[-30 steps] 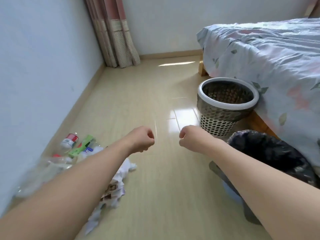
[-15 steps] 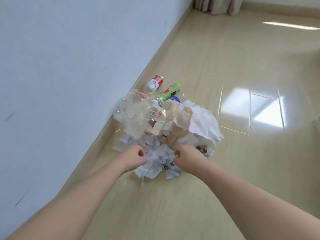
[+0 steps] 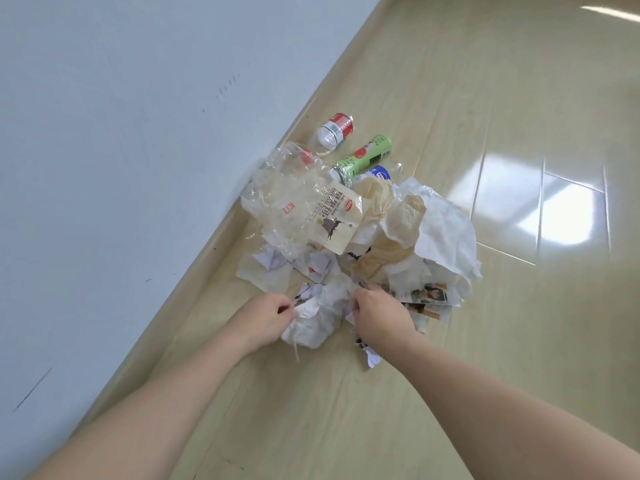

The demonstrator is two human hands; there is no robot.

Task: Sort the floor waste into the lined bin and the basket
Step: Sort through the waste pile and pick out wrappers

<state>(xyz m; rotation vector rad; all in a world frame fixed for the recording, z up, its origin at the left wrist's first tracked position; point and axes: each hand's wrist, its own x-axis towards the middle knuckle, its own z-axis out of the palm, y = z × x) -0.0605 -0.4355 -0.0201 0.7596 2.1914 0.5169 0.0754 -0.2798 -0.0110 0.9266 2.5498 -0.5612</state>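
A heap of floor waste lies against the skirting board. At its near edge sits a wad of crumpled white paper (image 3: 317, 318). My left hand (image 3: 265, 318) grips its left side and my right hand (image 3: 381, 315) grips its right side. Behind it lie white and tan tissues (image 3: 440, 233), a beige printed pouch (image 3: 332, 216), clear crumpled plastic (image 3: 277, 178), a red-labelled bottle (image 3: 334, 129), a green-labelled bottle (image 3: 363, 157) and a blue-labelled bottle (image 3: 381, 174). Printed paper scraps (image 3: 429, 299) lie to the right of my right hand. Neither the lined bin nor the basket is in view.
A white wall (image 3: 121, 150) runs along the left, meeting the beige skirting board (image 3: 214, 244). Glossy tan floor (image 3: 519, 168) stretches to the right and toward me. A small torn scrap (image 3: 372, 356) lies under my right wrist.
The view swung from the bed, basket and bin down to the waste heap. Both hands, fists in the air a second ago, now grip the crumpled white paper at its near edge.
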